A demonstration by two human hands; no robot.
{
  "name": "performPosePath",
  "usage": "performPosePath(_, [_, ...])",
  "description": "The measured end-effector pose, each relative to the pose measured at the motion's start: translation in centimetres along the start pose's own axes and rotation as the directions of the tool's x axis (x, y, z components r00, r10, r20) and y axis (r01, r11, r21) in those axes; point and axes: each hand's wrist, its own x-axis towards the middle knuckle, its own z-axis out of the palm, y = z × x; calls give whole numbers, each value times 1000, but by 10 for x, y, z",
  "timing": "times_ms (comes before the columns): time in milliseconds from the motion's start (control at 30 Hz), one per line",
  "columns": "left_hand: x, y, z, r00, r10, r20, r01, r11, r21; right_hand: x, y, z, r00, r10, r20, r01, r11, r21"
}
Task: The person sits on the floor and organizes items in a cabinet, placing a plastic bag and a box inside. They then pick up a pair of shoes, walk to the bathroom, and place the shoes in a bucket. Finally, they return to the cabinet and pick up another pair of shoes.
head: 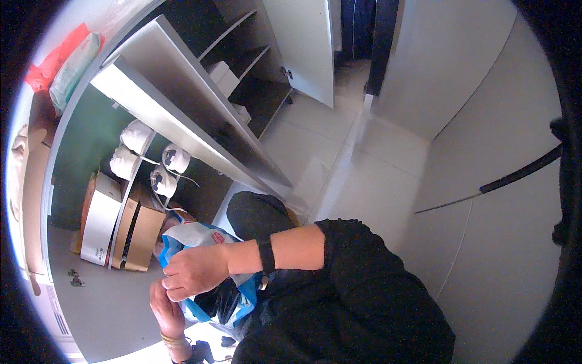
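A blue and white bag (248, 295) with a black plastic item (223, 300) inside lies open before me, close to my body. My right hand (195, 273), a black band on its wrist, is over the bag with its fingers curled. Its fingertips meet those of my left hand (167, 305), which is below it at the bag's left side and wears bracelets and a black watch. Anything pinched between the fingertips is hidden, so I cannot tell what either hand holds.
Beyond my hands, an open cabinet holds cardboard boxes (144, 236), a white box (101, 218) and white rolled items (136, 136) with straps. Tall cabinet doors (182, 132) stand open beside my knee (259, 214). Red and green packages (75, 68) lie on top.
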Motion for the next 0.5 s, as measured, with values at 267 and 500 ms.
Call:
performPosePath(267, [0,-3,-3,975,191,-112,-143,930,340,8,10,-4,1000,30,-1,-30,989,-148])
performPosePath(500, [-33,-57,4,976,205,-76,-142,858,494,-55,-4,-37,939,219,264,-233,972,23])
